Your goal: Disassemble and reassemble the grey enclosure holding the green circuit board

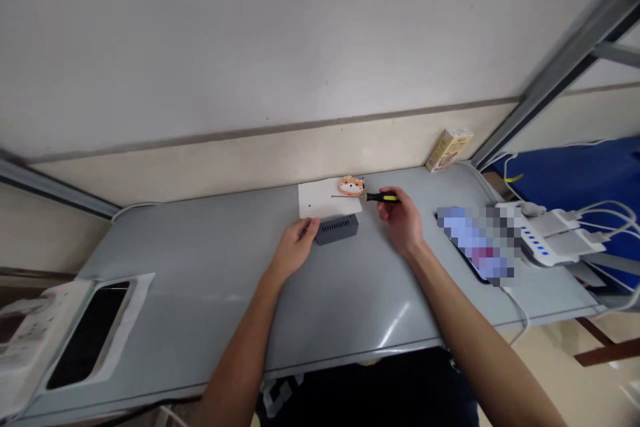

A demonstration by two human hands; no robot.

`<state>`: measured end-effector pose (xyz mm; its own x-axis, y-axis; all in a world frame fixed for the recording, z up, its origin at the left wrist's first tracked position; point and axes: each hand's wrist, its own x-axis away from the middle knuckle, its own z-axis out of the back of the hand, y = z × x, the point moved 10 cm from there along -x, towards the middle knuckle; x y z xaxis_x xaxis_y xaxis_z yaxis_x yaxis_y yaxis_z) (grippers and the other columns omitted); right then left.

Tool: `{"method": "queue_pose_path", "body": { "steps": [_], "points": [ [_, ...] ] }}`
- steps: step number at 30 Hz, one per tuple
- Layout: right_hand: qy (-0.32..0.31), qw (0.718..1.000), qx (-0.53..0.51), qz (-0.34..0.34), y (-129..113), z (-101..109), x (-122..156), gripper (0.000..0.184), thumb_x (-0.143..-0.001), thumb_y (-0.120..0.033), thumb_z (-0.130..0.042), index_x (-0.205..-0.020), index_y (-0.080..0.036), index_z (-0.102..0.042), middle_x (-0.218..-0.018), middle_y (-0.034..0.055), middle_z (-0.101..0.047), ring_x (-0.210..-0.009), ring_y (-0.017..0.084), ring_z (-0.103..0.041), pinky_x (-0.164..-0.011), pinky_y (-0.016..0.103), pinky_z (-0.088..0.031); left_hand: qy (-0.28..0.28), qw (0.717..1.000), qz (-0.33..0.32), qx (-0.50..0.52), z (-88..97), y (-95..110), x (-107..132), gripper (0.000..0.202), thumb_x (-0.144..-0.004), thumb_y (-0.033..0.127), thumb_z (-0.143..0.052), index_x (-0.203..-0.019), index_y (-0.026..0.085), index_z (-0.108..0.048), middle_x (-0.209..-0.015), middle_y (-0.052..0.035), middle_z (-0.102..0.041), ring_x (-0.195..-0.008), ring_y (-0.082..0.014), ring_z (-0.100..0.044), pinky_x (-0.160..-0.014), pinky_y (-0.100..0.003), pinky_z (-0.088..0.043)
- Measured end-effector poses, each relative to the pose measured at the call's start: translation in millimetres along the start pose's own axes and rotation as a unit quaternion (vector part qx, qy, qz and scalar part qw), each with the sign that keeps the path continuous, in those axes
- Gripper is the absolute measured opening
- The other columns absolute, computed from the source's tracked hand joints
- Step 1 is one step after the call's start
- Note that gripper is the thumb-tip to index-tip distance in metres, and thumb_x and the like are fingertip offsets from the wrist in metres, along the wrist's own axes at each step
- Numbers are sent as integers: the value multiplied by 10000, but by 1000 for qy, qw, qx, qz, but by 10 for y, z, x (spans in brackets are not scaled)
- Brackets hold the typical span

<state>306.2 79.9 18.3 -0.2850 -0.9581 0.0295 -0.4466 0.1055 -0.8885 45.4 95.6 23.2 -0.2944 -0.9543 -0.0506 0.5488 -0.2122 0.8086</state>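
Observation:
My left hand (296,245) is closed on the left end of a dark grey slotted box (337,230), which rests on the grey table. A row of vent slots runs along its upper face. In my right hand (401,217) is a screwdriver (383,197) with a black and yellow handle. Its thin shaft points left, above a white sheet of paper (314,195) and apart from the box. A small dark speck, too small to name, lies on the paper. An orange and white animal-faced item (351,186) sits at the paper's right side, just behind the shaft.
On the right lie a phone (473,243) with a lit screen and a white power strip (543,240) with plugs and cables. A small yellowish carton (449,150) stands by the wall. At the left are a dark-screened phone (90,333) on paper and another white power strip (43,330).

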Motion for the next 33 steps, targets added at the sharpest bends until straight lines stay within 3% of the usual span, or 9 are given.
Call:
{"method": "queue_pose_path", "body": {
  "steps": [8,16,20,33],
  "points": [
    [-54,997,54,-22,18,-107,56,360,-904,-554,-582,-888,-214,-702,-678,15,-580,-588,144,-494,-549,302,-312,54,998,-7,33,57,-61,-16,583,-1074,551,-268,-1011,202,-731,-1018,-75,-751,-980,-218,-675,-933,-365,-521],
    [-101,991,80,-32,182,-215,96,396,-934,-576,-548,-975,-221,-716,-672,22,-620,-593,150,-470,-562,304,-323,136,985,-103,5,325,210,88,438,-1082,465,-329,-1024,205,-676,-953,-63,-687,-908,-189,-638,-877,-337,-510],
    [-98,991,80,-34,179,-210,102,385,-943,-563,-541,-966,-222,-720,-664,26,-615,-601,155,-476,-566,307,-329,135,977,-159,-31,326,382,148,305,-1066,384,-396,-1033,216,-648,-989,-63,-685,-923,-190,-638,-867,-338,-516],
    [-118,990,63,-35,173,-301,132,375,-949,-543,-522,-980,-217,-705,-710,33,-642,-594,153,-464,-586,312,-331,104,967,-220,-69,233,594,220,159,-975,256,-542,-1094,230,-645,-1045,-71,-698,-946,-205,-651,-905,-375,-543]
  ]
}}
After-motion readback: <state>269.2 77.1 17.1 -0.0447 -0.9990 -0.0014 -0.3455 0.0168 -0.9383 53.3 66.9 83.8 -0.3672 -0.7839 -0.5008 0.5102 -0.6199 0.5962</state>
